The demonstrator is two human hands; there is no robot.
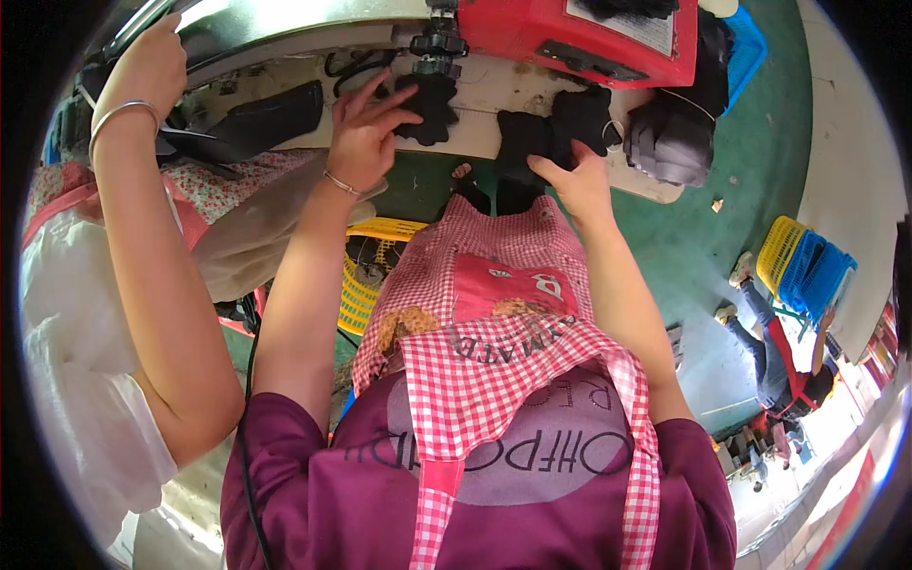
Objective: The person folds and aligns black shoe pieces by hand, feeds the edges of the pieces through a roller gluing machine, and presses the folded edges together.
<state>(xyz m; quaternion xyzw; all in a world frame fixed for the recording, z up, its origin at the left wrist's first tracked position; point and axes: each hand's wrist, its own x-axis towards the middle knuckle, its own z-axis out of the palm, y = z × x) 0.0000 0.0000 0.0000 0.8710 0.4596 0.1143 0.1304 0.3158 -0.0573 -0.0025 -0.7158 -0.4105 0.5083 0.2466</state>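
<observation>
Working beside red machine (594, 38).
Holding left hand (366, 138) spread on scalloped black piece (432, 109) left of machine; touching two black pieces (525, 140) on machine's near side with right hand (581, 185), cannot tell whether gripping.

Fabric pieces (581, 119): black. Bundled stack (670, 147): black to dark grey. Machine housing (532, 43): red. Tabletop (480, 131): pale beige. Apron (475, 399): red-and-white gingham; patch (480, 285): red. Shirt (304, 503): deep purple; printed oval (532, 483): greyish mauve. Basket (355, 302): yellow. Floor (655, 237): green. Co-worker's top (71, 294): white.
</observation>
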